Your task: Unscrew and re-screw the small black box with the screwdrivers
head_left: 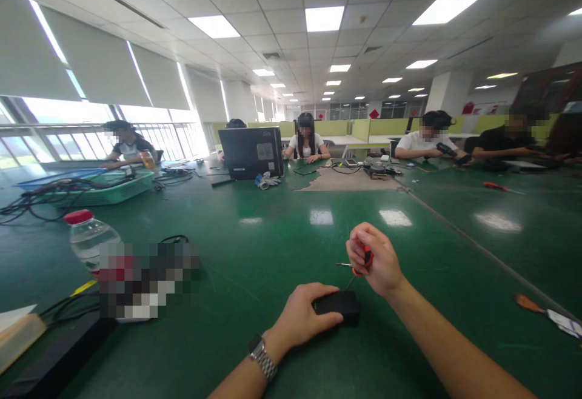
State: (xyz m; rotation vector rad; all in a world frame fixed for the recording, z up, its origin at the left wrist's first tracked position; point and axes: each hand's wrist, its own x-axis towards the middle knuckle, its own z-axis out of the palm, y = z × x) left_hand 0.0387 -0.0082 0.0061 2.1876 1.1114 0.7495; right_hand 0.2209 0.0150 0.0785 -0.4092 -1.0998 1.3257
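A small black box (348, 309) rests on the green tabletop in front of me. My left hand (305, 314), with a metal-band watch on its wrist, grips the box from the left, thumb along the near side and fingers on the far side. Above the box, my right hand (375, 259) is closed around the orange-and-black handle of a screwdriver (368, 258). The thin shaft slants down to the top of the box. Whether its tip sits in a screw is too small to tell. Behind it a second thin metal shaft (343, 264) shows, its other end hidden by my right hand.
A red-capped water bottle (91, 238) and a long black case (59, 356) stand left, near a green basket (107, 193) with cables. Ahead is a black monitor (251, 151) beside gloves (267, 181). Right lie a wooden-handled tool (527, 303) and another screwdriver (495, 186). Several people sit around.
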